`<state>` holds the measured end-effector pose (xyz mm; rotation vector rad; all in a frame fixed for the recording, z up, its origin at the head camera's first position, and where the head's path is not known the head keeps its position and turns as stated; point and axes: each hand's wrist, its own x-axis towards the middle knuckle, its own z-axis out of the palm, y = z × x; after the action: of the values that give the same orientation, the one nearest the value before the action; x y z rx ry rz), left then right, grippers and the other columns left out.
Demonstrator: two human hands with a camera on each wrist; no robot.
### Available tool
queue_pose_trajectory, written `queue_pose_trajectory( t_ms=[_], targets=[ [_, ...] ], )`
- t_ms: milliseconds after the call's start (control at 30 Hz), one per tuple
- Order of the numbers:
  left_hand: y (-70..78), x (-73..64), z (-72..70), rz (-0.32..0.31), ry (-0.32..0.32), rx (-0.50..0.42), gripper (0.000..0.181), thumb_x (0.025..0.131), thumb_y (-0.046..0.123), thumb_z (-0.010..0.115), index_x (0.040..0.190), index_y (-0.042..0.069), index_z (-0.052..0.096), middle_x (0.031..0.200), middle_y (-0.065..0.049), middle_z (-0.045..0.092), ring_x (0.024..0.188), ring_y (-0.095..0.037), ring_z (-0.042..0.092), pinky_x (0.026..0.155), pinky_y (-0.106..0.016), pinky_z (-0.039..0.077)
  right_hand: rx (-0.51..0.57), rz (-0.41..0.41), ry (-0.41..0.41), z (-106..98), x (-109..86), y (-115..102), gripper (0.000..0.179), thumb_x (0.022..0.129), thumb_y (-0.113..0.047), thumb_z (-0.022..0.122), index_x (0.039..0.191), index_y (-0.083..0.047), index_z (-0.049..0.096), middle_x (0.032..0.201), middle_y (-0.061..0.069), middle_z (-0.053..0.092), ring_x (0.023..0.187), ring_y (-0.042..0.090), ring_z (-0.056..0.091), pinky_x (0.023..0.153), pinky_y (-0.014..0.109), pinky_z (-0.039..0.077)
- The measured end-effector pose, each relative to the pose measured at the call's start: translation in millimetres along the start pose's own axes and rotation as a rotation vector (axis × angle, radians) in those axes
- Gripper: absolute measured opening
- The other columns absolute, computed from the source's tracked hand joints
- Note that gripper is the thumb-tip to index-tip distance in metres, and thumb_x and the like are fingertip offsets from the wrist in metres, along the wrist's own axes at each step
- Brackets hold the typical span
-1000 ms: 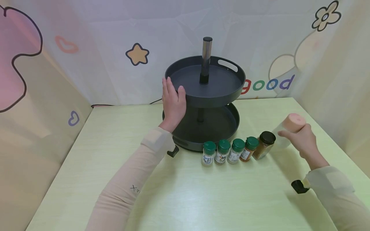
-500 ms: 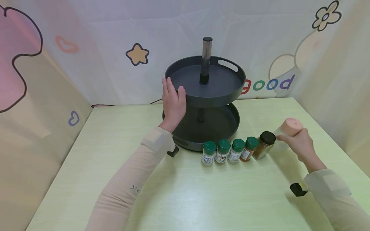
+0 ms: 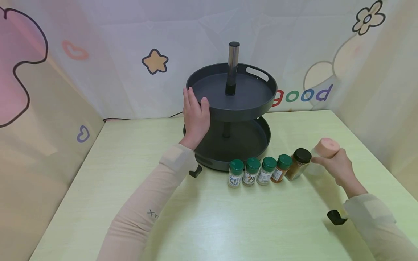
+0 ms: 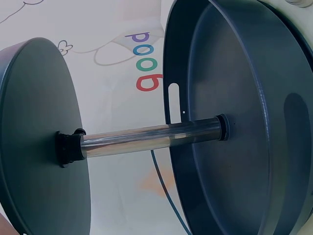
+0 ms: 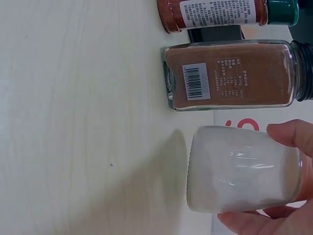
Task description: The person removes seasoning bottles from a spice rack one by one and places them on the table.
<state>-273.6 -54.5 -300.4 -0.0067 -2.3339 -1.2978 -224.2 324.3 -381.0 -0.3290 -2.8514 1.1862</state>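
Observation:
My left hand (image 3: 197, 117) lies with straight fingers against the left side of the upper tray of a dark two-tier round rack (image 3: 241, 115). In the left wrist view, both trays and the rack's metal post (image 4: 151, 137) show, and most of that hand is out of sight. My right hand (image 3: 341, 168) grips a whitish jar with a pink lid (image 3: 328, 148), thumb on one side and fingers on the other. The right wrist view shows the jar's pale body (image 5: 242, 169) beside a brown-filled glass jar (image 5: 230, 76). Whether its base touches the table cannot be told.
Left of the black-lidded brown jar (image 3: 298, 165), several green-capped spice jars stand in a row, among them a reddish one (image 3: 281, 168) and a pale one (image 3: 235, 174). They stand before the lower tray (image 3: 212, 163). A thin cable (image 3: 176, 114) runs behind the rack.
My right hand has lowered the pink-lidded jar and brought it slightly left, nearer the brown jar. My left hand and the rack have stayed in place.

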Motion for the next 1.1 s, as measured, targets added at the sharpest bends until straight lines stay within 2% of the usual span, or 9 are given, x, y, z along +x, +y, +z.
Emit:
queue_pose_trajectory(
  t_ms=[267,467,667,1100],
  targets=[
    [0.0,-0.4,-0.1,-0.001,0.000,-0.003,0.060,0.093,0.033,0.028,0.142,0.007,0.007,0.150,-0.007,-0.001,0.138,-0.018,0.003,0.112,-0.039,0.009,-0.021,0.009,0.003,2.3,0.1,3.4,0.063,0.076,-0.035,0.064,0.113,0.008,0.035,0.094,0.014,0.049,0.082,0.024,0.048,0.062,0.028,0.039],
    [-0.4,-0.1,0.2,0.001,0.001,0.003,0.060,0.093,0.034,0.027,0.142,0.007,0.007,0.150,-0.007,-0.001,0.138,-0.018,0.002,0.112,-0.038,0.009,-0.008,0.026,-0.009,3.6,-2.2,4.2,0.070,0.076,-0.036,0.063,0.117,0.010,0.029,0.098,0.016,0.046,0.086,0.027,0.046,0.063,0.029,0.039],
    [-0.4,-0.1,0.2,-0.003,-0.003,-0.007,0.060,0.093,0.034,0.027,0.142,0.007,0.007,0.150,-0.005,-0.002,0.138,-0.017,0.002,0.112,-0.038,0.009,-0.007,0.012,-0.001,4.9,-3.8,6.0,0.065,0.075,-0.036,0.064,0.112,0.008,0.033,0.097,0.014,0.047,0.084,0.026,0.047,0.062,0.028,0.039],
    [0.1,0.0,-0.4,0.002,-0.001,-0.004,0.060,0.093,0.033,0.028,0.142,0.006,0.007,0.150,-0.006,-0.001,0.138,-0.018,0.003,0.112,-0.038,0.009,0.005,0.007,-0.012,7.4,-5.1,7.8,0.072,0.076,-0.035,0.064,0.117,0.010,0.027,0.103,0.018,0.046,0.091,0.030,0.047,0.064,0.029,0.038]
  ],
)
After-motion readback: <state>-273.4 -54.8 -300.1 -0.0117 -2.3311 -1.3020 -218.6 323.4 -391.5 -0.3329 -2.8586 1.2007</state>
